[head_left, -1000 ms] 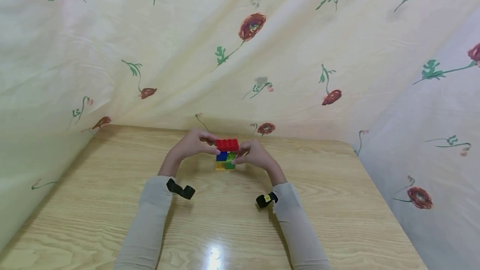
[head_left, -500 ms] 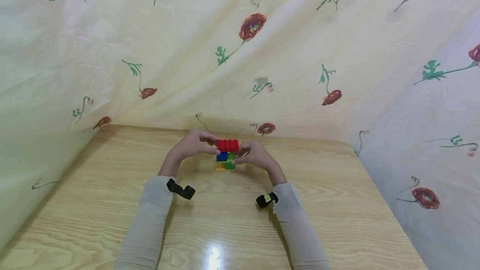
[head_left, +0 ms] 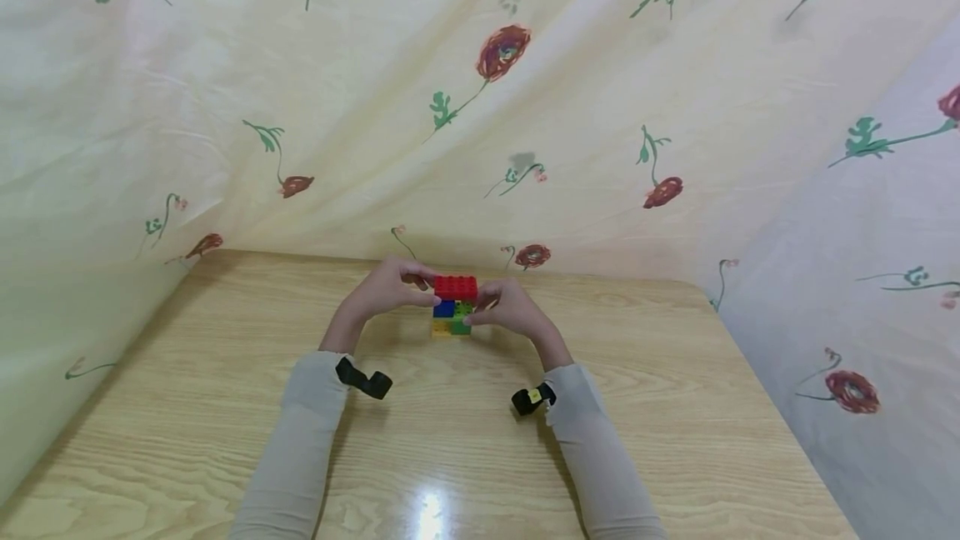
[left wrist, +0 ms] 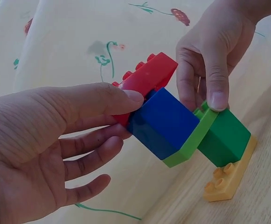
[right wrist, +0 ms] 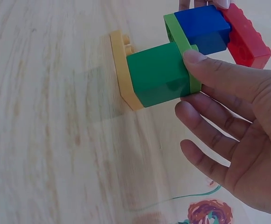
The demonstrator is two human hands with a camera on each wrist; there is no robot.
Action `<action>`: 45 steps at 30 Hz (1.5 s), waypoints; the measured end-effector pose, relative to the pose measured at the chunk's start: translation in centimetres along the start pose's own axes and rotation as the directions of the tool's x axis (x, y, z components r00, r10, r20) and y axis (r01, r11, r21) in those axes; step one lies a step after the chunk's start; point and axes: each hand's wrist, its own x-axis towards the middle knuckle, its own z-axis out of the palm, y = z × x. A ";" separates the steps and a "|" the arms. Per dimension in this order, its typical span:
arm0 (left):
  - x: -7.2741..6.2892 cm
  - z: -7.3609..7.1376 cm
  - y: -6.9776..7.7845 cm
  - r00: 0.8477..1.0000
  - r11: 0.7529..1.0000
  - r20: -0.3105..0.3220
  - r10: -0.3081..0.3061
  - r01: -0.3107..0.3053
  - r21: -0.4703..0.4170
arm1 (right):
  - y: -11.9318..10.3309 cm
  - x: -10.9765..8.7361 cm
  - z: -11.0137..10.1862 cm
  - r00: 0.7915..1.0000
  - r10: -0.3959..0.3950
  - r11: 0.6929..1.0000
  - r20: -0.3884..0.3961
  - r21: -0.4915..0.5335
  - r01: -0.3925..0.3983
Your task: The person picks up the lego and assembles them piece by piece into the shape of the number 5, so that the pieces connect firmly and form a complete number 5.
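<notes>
A stack of toy building bricks stands on the table between both hands. From the bottom, it has a flat yellow brick [left wrist: 233, 182], a dark green block [left wrist: 226, 137], a thin light green brick [left wrist: 193, 140], a blue block [left wrist: 163, 123] and a red brick [left wrist: 156, 72]. The blue block sits toward the left, the dark green one toward the right. My left hand [head_left: 386, 286] pinches the red brick where it meets the blue block, thumb in front. My right hand [head_left: 510, 307] pinches the light green brick, its thumb overlapping the dark green block's upper edge in the right wrist view.
The wooden table [head_left: 450, 457] reaches back to a floral cloth [head_left: 360, 107] hanging behind and at both sides. Each sleeve carries a black wrist band, the left band [head_left: 363, 379] and the right band [head_left: 534, 398].
</notes>
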 end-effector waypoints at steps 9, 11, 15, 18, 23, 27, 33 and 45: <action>0.3 0.2 -0.3 1.000 1.000 -0.024 0.008 -0.008 0.011 | 0.2 0.4 0.1 0.999 -0.030 1.000 -0.018 -0.005 0.030; 0.3 0.2 -0.4 0.999 1.000 -0.028 0.016 -0.015 0.005 | 0.2 0.4 0.1 0.999 -0.031 1.000 -0.018 -0.002 0.031; 0.3 0.2 -0.4 0.999 1.000 -0.033 0.017 -0.017 -0.008 | 0.2 0.4 0.0 0.999 -0.029 1.000 -0.017 0.002 0.029; 0.3 0.2 -0.4 0.999 1.000 -0.035 0.013 -0.014 -0.012 | 0.2 0.3 0.0 1.000 -0.026 1.000 -0.015 0.005 0.026; 0.3 0.2 -0.5 0.999 1.000 -0.037 0.014 -0.014 -0.002 | 0.2 0.3 0.0 1.000 -0.022 1.000 -0.014 0.006 0.022; 0.2 0.1 -0.5 0.999 1.000 -0.038 0.019 -0.019 0.007 | 0.2 0.3 0.0 1.000 -0.022 1.000 -0.013 -0.001 0.022; 0.1 0.1 -0.5 0.999 1.000 -0.031 0.025 -0.025 0.007 | 0.2 0.3 0.0 1.000 -0.018 1.000 -0.016 0.005 0.018; 0.2 0.2 -0.9 0.999 0.999 -0.015 0.039 -0.039 0.010 | 0.3 0.2 0.0 1.000 -0.020 0.999 -0.015 0.032 0.020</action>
